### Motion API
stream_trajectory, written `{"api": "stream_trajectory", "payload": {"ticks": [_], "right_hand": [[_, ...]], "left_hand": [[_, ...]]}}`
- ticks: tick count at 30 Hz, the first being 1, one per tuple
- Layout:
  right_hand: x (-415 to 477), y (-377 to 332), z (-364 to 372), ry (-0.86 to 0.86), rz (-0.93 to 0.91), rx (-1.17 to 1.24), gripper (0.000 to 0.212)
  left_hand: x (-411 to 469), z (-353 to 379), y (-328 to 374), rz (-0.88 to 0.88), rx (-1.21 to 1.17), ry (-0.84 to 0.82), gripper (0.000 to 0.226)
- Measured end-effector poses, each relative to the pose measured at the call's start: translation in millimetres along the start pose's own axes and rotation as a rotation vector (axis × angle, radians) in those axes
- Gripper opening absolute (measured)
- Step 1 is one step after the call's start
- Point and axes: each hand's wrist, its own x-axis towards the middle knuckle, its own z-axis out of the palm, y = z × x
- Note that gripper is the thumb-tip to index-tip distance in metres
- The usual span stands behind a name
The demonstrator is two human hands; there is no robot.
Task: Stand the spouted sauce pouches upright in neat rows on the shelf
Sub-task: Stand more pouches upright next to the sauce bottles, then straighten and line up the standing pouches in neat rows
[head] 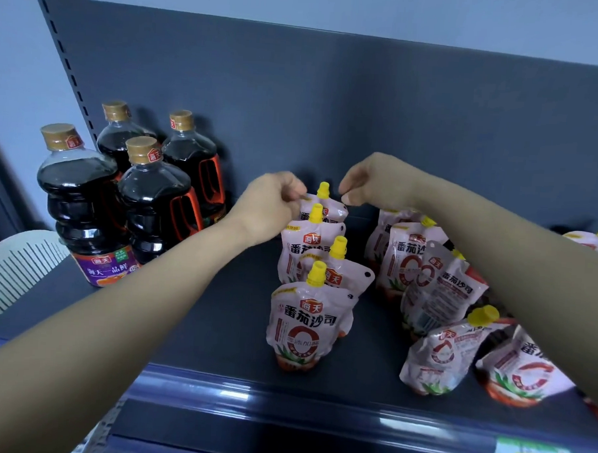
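At the back of the shelf (pixel 218 325), the rearmost tomato sauce pouch (pixel 327 207) stands upright, spout up, between both hands: left hand (pixel 269 204) pinches its left top corner, right hand (pixel 364 184) its right, equally near.

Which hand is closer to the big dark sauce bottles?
Left. The left hand pinches the rear pouch just right of the bottles; the right hand is farther right.

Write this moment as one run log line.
left hand: pinching rearmost pouch | right hand: same pouch | row: four upright
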Motion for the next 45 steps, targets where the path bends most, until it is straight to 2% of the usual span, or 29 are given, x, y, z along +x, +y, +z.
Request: {"api": "stream_trajectory", "payload": {"ticks": [7,17,24,30,36,45], "right_hand": [[-28,3,-15,0.147,0.011,-0.064,0.025],[-83,10,-29,0.223,0.075,-0.208,0.026],[-133,45,-57,0.264,0.147,-0.290,0.027],[-177,104,-90,0.255,0.176,-0.395,0.030],[-244,192,-131,0.253,0.188,-0.498,0.035],[-311,319,-175,0.221,0.341,-0.403,0.034]], "left_hand": [[-18,-8,32,0.114,-0.048,-0.137,0.011],[-43,11,96,0.323,0.006,-0.250,0.012],[-60,43,130,0.402,0.070,-0.306,0.013],[-69,94,178,0.456,0.163,-0.299,0.016],[-78,183,254,0.568,0.238,-0.279,0.016],[-78,300,324,0.592,0.194,-0.360,0.016]]}}
